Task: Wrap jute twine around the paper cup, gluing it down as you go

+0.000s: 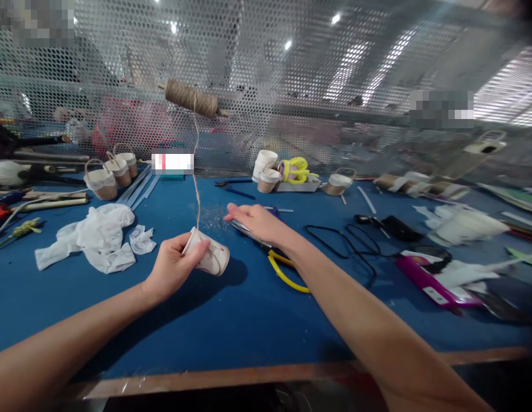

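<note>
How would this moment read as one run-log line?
left hand: holds paper cup | right hand: at yellow-handled scissors | twine: runs from spool to cup

The person's left hand (174, 264) and right hand (258, 222) are both showing bare, with slim fingers and smooth, rounded backs. The left wrist (146, 290) is looking narrow and is running into a bare left forearm (77, 337), which is broadening gradually toward the lower left corner of the view. The right wrist (288, 237) is appearing just as slender, and the bare right forearm (356, 309) is widening strongly toward the bottom edge. Both outlines are reading as smooth and tapered. The fingernails are appearing too small and soft to make out in shape or finish.
</note>
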Available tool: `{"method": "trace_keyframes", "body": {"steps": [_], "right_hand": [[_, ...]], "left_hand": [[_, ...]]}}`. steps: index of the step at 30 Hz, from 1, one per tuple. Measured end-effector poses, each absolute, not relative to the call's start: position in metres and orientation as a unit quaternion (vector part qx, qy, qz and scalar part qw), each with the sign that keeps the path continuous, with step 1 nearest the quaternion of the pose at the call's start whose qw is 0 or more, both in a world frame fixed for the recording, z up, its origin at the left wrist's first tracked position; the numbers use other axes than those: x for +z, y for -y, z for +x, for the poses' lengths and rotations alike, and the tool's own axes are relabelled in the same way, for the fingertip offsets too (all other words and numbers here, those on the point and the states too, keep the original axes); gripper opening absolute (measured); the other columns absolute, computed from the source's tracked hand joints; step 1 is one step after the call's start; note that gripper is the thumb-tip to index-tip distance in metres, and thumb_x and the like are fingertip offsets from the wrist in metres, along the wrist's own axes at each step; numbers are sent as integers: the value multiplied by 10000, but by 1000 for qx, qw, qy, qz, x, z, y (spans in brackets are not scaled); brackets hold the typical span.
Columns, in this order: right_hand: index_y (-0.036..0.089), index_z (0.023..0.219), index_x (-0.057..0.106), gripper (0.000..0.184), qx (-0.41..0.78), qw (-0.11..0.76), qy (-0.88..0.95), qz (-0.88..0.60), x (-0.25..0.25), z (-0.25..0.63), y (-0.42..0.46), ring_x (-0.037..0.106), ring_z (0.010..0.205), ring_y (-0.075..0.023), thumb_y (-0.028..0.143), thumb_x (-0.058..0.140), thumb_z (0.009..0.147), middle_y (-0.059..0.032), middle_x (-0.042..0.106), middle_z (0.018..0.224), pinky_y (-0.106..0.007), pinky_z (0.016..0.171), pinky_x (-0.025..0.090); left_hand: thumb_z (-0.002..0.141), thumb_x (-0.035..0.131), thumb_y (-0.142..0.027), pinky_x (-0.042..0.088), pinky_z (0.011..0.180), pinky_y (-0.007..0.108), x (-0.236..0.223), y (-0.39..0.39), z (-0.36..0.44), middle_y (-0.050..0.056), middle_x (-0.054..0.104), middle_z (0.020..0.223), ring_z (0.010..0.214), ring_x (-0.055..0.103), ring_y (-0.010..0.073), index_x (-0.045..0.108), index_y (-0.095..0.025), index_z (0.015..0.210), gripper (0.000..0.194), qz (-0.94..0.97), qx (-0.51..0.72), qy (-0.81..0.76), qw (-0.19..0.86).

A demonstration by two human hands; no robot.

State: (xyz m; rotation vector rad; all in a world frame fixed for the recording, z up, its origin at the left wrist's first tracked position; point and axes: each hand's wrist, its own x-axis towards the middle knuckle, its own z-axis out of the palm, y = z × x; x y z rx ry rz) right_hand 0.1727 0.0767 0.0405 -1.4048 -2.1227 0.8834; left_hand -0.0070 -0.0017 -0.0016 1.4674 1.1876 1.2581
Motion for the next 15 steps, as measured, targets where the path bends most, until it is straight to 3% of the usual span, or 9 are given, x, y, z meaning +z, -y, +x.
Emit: {"method": "trace_keyframes", "body": {"steps": [3,7,9,12,15], "right_hand": [[193,886,675,463,407,200,791,-411,45,140,-56,604,773,-142,548,385,824,-45,677,879,-259,697,460],[151,836,650,240,471,318,746,-348,46,126,-43,577,835,-127,363,556,773,-56,644,952,-246,755,437],[154,772,641,206,471,346,735,-345,48,132,-40,563,828,-118,338,550,779,-39,640,892,-248,775,419],[162,741,631,190,498,353,711,-349,53,147,-31,542,692,-99,336,562,773,-3,622,736,-242,676,424],[163,740,630,162,518,364,687,-357,55,162,-23,517,630,-83,316,581,762,6,611,713,-227,606,414]], "left_hand": [[744,549,-344,379,461,187,-3,4,-5,1,558,568,495,442,91,616,-113,693,246,602,495,-459,427],[740,556,-356,359,458,186,-4,4,-4,-15,520,544,485,415,82,592,-115,655,258,601,488,-453,442],[739,563,-369,347,451,184,-3,3,-5,-24,501,534,478,403,77,578,-117,635,273,582,496,-460,451],[723,586,-396,348,451,179,0,1,-6,-31,507,542,475,411,72,581,-121,642,287,543,514,-468,471],[705,602,-431,381,475,183,1,1,-6,-28,543,566,488,454,76,596,-126,663,308,506,517,-461,514]]}}
